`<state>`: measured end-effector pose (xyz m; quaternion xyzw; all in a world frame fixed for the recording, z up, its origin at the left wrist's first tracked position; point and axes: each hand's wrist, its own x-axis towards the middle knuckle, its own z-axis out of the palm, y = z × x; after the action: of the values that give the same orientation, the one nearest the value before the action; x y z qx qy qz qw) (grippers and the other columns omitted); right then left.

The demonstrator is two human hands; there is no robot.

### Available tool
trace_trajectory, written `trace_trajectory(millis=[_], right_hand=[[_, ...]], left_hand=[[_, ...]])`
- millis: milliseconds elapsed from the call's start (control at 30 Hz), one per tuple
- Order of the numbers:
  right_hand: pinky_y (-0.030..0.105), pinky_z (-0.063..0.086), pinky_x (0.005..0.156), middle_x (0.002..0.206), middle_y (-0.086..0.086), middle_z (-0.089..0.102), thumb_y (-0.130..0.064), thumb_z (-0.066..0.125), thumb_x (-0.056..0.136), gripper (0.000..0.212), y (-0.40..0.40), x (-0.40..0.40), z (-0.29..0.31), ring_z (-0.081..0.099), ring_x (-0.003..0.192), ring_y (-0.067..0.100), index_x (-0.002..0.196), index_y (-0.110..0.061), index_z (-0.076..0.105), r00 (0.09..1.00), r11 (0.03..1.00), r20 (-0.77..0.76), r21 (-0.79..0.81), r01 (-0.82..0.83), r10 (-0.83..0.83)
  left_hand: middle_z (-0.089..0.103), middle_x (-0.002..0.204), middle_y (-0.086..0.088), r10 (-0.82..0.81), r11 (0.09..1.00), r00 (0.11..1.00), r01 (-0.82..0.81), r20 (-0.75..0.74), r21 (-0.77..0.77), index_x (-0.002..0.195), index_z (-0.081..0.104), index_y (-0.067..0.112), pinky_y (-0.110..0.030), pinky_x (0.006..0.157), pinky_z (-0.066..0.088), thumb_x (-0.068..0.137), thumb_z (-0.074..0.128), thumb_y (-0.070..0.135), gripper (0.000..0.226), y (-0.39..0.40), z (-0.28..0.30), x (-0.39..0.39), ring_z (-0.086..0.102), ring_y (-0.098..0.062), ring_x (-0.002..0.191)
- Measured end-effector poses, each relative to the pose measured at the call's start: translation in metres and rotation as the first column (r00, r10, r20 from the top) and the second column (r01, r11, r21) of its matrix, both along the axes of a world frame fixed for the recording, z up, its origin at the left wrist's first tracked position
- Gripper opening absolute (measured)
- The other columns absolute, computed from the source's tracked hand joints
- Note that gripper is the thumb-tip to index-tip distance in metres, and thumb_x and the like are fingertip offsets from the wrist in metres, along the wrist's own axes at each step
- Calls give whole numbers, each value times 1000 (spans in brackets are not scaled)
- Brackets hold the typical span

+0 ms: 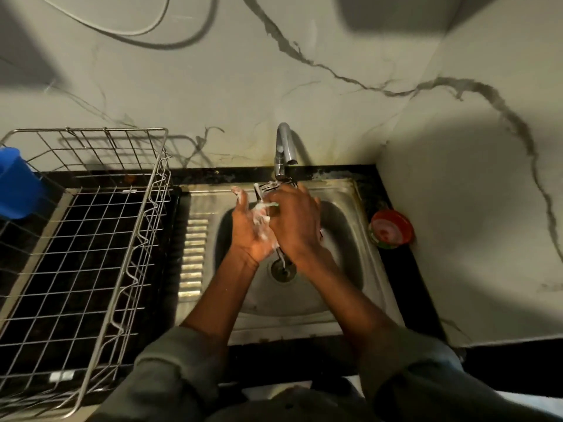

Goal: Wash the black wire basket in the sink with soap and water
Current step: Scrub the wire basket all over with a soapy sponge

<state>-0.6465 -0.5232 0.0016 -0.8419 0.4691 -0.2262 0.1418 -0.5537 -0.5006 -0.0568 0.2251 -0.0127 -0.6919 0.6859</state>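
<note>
While both hands meet over the bowl of the sink (341,303), the fingers of the left hand (251,229) are spread and mostly straight, palm turned up toward the right, and white soap foam (261,216) covers the fingers and palm. The right hand (294,222) lies with its back to the camera, and its fingers are curled over something between the two palms; what exactly they grip is hidden, so I cannot tell it for sure. Parts of the black wire basket (269,187) show just above the fingertips, close under the spout, and a thin dark piece comes out below the hands, near the drain (283,270). Most of the basket is covered by the hands and is blurred. The tap (282,150) stands at the back edge of the sink, directly behind the hands. Both forearms reach in from the bottom, with grey sleeves (170,370) pushed up. Left of the sink, a large metal wire rack (91,239) stands on the dark counter, and a blue container (16,184) hangs at its far left side. On the counter to the right of the sink lies a round red and green tub (391,228), near the marble-patterned wall (304,80).
</note>
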Motion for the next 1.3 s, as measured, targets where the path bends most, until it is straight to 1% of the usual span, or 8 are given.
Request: trace_trajectory(millis=[133,300,467,600,733,1033,1167,1300], right_hand=[[37,45,92,119,-9,70,-15,73,81,32,24,-33,0,59,113,22,110,-29,75,999,1000,43,-27,-10,12],[41,49,88,109,-9,73,-11,76,85,26,-32,5,5,60,101,18,105,-27,77,993,999,117,-34,33,-29],[38,59,81,105,-2,77,-6,76,87,25,-63,-11,-10,71,92,15,106,-22,77,946,965,223,166,201,-236],[18,54,72,103,-3,76,-3,76,85,25,-54,7,-15,67,87,7,103,-20,78,953,983,286,181,44,-96],[39,62,74,101,-2,77,-8,76,87,23,-79,-6,-28,71,88,13,105,-22,76,900,921,276,293,257,-339],[30,57,73,100,-4,75,-1,73,85,26,-54,-5,-28,69,90,13,102,-20,75,909,944,322,277,178,-265],[27,51,74,106,-4,74,-9,78,81,29,-48,-2,-28,67,97,16,106,-23,74,961,968,198,201,150,-190],[38,54,88,103,-7,73,-7,71,78,26,-6,-48,-56,66,99,19,96,-26,73,994,991,95,128,34,-47]], left_hand=[[75,114,-25,15,995,997,-22,79,97,107,81,1,-52,97,59,104,30,69,85,-4,22,3,75,-38,105],[63,136,-17,19,983,971,-62,237,172,129,67,10,-45,123,36,97,50,59,61,-2,25,-19,57,-30,134],[67,68,-3,-89,978,905,0,416,210,92,67,11,-28,51,59,110,26,56,64,2,25,-17,67,-15,58],[79,96,-11,-55,977,921,-30,385,210,99,80,11,-35,75,66,110,37,50,58,-10,20,-17,77,-22,88],[79,81,-8,-75,983,948,18,309,184,72,85,17,-51,78,62,114,25,48,80,-10,16,1,79,-21,76],[79,99,-15,-51,970,928,-43,369,241,98,81,11,-49,97,53,111,30,50,66,-23,12,3,76,-25,88],[78,84,-15,7,977,960,-66,280,203,79,84,6,-36,67,64,113,25,46,79,-29,0,5,77,-24,73],[61,139,-28,108,976,970,-146,219,162,132,68,-2,-60,99,56,106,33,58,74,-29,-12,19,61,-42,129]])
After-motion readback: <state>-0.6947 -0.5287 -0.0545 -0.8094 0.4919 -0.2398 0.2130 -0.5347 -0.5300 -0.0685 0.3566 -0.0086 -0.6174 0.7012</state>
